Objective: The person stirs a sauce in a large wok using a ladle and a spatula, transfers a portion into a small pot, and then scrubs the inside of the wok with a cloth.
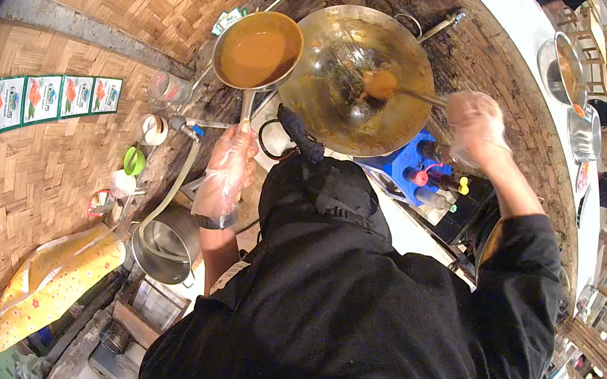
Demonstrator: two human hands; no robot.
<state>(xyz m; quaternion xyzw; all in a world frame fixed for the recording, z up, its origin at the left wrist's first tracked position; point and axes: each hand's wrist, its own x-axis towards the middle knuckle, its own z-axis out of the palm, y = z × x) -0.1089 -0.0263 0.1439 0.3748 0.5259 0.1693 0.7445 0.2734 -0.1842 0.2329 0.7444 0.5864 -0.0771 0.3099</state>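
Note:
My left hand (228, 170), in a clear plastic glove, grips the handle of a metal pan (299, 43) holding orange-brown sauce (253, 58). The pan is beside the left rim of a large wok (315, 107). My right hand (475, 123), also gloved in clear plastic, is closed around the long handle of a ladle (379, 84). The ladle's bowl, with orange sauce on it, is inside the wok near its middle. Oily yellow-brown residue coats the wok, with dark patches at its centre. A dark cloth (300, 131) lies by the wok's near rim.
Below the wok's right side, a blue crate (408, 172) stands near several bottles. A metal pot (164, 245) with a hose (169, 194) in it is at left. Sachets (41, 109) hang on the woven wall. Metal bowls (584, 136) stand on the white counter at right; people are beyond it.

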